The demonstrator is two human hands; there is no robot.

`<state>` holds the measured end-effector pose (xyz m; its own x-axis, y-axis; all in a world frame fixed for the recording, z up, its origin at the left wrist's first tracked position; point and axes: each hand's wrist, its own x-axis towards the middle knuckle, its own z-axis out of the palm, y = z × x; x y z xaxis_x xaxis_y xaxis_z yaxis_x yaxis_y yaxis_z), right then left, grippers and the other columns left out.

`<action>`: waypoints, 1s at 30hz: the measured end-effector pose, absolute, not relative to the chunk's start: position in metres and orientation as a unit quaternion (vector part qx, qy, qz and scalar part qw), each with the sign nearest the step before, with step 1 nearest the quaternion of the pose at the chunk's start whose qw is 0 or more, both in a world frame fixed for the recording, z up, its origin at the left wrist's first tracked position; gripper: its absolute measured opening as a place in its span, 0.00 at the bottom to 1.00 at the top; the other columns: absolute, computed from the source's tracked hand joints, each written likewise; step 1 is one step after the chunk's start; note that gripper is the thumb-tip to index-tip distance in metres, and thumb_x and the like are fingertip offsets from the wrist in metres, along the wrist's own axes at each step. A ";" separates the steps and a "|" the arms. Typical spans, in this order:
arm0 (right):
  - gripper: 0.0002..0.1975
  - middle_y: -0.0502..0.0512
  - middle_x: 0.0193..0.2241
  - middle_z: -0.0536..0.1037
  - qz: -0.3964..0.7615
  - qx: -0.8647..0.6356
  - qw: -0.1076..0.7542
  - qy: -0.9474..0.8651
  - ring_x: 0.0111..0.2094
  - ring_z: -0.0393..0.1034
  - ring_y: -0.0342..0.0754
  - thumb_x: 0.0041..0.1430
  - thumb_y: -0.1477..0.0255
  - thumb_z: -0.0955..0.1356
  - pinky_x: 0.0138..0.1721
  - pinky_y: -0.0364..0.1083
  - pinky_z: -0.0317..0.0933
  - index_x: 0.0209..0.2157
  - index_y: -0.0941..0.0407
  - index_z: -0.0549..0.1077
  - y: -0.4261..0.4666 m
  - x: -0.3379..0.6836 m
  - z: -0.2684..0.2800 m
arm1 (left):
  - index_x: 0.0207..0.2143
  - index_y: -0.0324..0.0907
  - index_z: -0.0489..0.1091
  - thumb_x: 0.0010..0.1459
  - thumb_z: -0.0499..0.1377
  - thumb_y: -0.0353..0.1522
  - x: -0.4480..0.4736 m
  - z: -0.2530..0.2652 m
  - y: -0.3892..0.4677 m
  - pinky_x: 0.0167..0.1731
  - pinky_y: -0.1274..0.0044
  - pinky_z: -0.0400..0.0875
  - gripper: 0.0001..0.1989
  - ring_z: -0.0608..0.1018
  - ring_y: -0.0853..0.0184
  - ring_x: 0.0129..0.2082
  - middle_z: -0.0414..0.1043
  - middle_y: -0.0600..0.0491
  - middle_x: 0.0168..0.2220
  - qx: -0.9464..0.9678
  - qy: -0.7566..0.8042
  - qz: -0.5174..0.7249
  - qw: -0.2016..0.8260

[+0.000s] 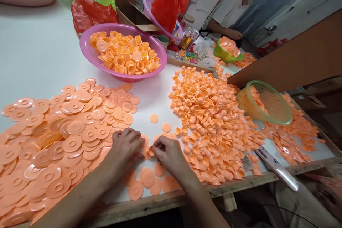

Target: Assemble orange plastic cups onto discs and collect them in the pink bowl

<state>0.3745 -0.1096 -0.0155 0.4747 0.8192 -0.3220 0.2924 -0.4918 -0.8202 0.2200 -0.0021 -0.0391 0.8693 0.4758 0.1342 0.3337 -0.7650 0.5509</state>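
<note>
My left hand is bent with its fingers curled down at the right edge of a heap of orange plastic saucers. Its fingertips are partly hidden, and I cannot make out what they hold. My right hand pinches a small orange plastic cup between thumb and fingers, close to the left fingertips. Several flat orange discs lie on the white tabletop around and below both hands. To the right of my right hand spreads a large heap of small orange cups.
Behind the heaps stands a pink basin full of cups and saucers. A green-rimmed basket lies tilted at right, near a silver-handled tool. Red plastic bags and a cardboard box sit at the back. Another person is across the table.
</note>
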 end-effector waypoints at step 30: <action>0.06 0.51 0.25 0.70 0.181 -0.816 0.243 -0.492 0.26 0.64 0.46 0.60 0.78 0.61 0.27 0.44 0.52 0.29 0.55 0.65 -0.122 0.327 -0.034 | 0.18 0.41 0.67 0.54 0.54 0.41 0.221 -0.034 -0.028 0.21 0.79 0.58 0.17 0.71 0.69 0.19 0.68 0.56 0.16 0.706 0.432 0.000 0.562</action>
<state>0.3266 -0.1222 -0.0339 0.4505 0.8910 -0.0572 0.7148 -0.3983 -0.5748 0.2211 -0.0279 -0.0345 0.6264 0.6094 -0.4861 0.6105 0.0042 0.7920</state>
